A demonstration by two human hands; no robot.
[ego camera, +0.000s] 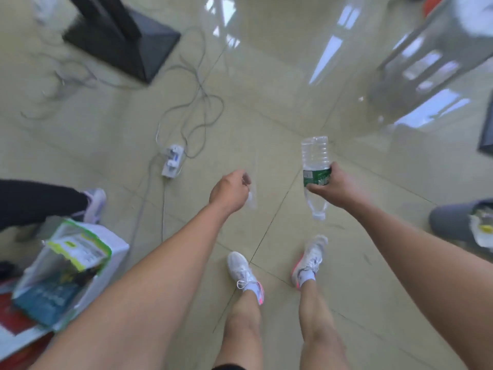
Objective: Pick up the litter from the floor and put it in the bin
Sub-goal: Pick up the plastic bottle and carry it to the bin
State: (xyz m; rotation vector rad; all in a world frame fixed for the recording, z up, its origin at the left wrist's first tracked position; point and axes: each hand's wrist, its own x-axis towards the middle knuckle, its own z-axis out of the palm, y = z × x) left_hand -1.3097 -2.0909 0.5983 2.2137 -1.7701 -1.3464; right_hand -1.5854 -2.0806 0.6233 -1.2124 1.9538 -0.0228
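A shiny tiled floor (266,108) is seen from above, and most of the middle is bare, with open room ahead of the two white shoes (244,273). The left side is more crowded. A black stand base (125,46) is set at the top left, and thin grey cables (197,102) are looped from it down to a white power strip (173,161) lying on the tiles. A white bag (66,271) with green and blue packets in it is placed at the lower left, and another person's dark leg and pale shoe (94,204) are seen just behind it. At the top right, the blurred leg of a grey table or frame (416,62) is seen. At the right edge a grey bin (458,222) is found, with something white and yellow inside it. Both arms are held out over the floor, well apart. The right hand (333,185) is closed around the green label of a clear plastic bottle (315,166), which is held off the floor with its neck pointing down towards the feet. The left hand (230,192) is curled loosely, and something small and clear seems to be held under the fingers, but it is too blurred to tell what it is or how tight the grip is.
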